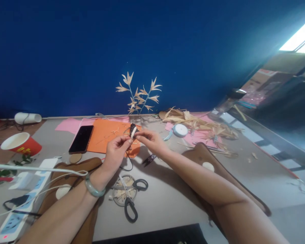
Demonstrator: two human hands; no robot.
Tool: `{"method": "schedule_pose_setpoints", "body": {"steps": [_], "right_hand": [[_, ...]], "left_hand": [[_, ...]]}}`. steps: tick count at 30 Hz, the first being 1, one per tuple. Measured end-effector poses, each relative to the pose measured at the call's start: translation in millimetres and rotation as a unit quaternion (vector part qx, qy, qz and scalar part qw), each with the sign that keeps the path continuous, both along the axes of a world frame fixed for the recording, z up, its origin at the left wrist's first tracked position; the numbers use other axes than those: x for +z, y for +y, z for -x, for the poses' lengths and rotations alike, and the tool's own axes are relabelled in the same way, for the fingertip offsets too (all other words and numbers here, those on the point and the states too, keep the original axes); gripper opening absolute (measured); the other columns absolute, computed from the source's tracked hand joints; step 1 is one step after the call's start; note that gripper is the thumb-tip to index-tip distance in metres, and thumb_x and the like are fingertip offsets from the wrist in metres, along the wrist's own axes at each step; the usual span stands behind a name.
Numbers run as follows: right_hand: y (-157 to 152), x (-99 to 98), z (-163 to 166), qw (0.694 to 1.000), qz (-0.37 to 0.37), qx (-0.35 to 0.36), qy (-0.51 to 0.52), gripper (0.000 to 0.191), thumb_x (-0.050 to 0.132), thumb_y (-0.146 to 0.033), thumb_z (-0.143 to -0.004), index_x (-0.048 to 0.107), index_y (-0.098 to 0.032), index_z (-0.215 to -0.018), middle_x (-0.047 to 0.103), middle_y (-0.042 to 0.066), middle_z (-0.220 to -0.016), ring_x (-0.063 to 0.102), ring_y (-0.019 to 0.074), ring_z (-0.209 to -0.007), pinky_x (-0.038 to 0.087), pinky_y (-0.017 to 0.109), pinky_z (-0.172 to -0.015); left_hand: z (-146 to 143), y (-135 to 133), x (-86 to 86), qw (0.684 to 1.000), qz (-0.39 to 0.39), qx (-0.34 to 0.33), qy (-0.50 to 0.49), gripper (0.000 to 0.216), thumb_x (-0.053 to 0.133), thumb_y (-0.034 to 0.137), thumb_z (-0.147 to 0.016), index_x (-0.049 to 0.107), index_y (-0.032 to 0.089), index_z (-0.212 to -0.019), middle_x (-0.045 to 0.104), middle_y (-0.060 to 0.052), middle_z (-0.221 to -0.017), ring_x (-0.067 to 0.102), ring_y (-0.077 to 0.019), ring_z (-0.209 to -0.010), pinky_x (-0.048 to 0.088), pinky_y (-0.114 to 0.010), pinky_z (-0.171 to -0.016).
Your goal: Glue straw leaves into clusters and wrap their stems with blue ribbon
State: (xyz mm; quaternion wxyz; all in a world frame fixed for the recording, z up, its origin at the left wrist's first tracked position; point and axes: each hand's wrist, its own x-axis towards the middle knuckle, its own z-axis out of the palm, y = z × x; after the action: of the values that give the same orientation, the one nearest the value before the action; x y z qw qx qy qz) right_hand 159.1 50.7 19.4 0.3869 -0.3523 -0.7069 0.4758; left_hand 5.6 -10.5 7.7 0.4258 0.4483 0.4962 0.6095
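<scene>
One pair of scissors (128,200) lies near us on the counter (157,203). Beyond it, our left hand (118,148) pinches a pale strip (133,131) between thumb and fingers, above the right edge of an orange sheet (98,135). Our right hand (149,140) is beside the strip, fingers bent in; we cannot tell what it grips. Farther right sit a ribbon roll (180,130) and dried husks (184,118); pale flowers (139,100) stand before the blue wall (78,57).
</scene>
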Motion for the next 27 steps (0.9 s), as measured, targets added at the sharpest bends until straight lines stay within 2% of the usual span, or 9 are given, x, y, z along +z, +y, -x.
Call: {"method": "schedule_pose_setpoints", "body": {"steps": [4,13,18,27], "right_hand": [[-2.9,1.5,2.2,0.996,0.065,0.01,0.06,0.021,0.064,-0.036,-0.081,0.07,-0.017,-0.082,0.071,0.003,-0.083,0.063,0.0147,-0.08,0.047,0.031,-0.083],[-0.4,-1.7,1.4,0.99,0.106,0.031,0.087,0.018,0.067,-0.034,-0.078,0.067,-0.016,-0.072,0.065,-0.001,-0.071,0.058,0.0108,-0.071,0.046,0.026,-0.077],[0.3,-2.8,0.8,0.99,0.103,0.027,0.089,0.018,0.066,-0.032,-0.078,0.066,-0.017,-0.068,0.062,-0.003,-0.066,0.054,0.0088,-0.066,0.043,0.023,-0.071],[-0.7,1.0,0.5,0.992,0.094,0.018,0.077,0.019,0.066,-0.031,-0.078,0.065,-0.017,-0.067,0.06,-0.003,-0.066,0.052,0.0088,-0.065,0.042,0.023,-0.07]], "left_hand": [[-0.1,0.7,-1.4,1.0,0.016,-0.006,0.011,0.018,0.071,0.033,-0.072,0.069,0.015,-0.076,0.061,0.001,-0.058,0.055,-0.0104,-0.053,0.045,-0.023,-0.055],[-0.7,0.2,-0.2,0.998,0.056,-0.019,0.036,0.019,0.072,0.033,-0.071,0.069,0.015,-0.076,0.06,0.002,-0.057,0.053,-0.0097,-0.052,0.043,-0.022,-0.053],[-2.0,-0.7,0.3,0.996,0.079,-0.027,0.042,0.023,0.072,0.035,-0.072,0.068,0.013,-0.079,0.06,0.002,-0.058,0.053,-0.0086,-0.052,0.043,-0.02,-0.052],[-2.0,-2.1,-1.3,0.996,0.07,-0.048,0.009,0.022,0.072,0.035,-0.073,0.066,0.014,-0.079,0.061,0.002,-0.056,0.055,-0.009,-0.051,0.045,-0.02,-0.052]]}}
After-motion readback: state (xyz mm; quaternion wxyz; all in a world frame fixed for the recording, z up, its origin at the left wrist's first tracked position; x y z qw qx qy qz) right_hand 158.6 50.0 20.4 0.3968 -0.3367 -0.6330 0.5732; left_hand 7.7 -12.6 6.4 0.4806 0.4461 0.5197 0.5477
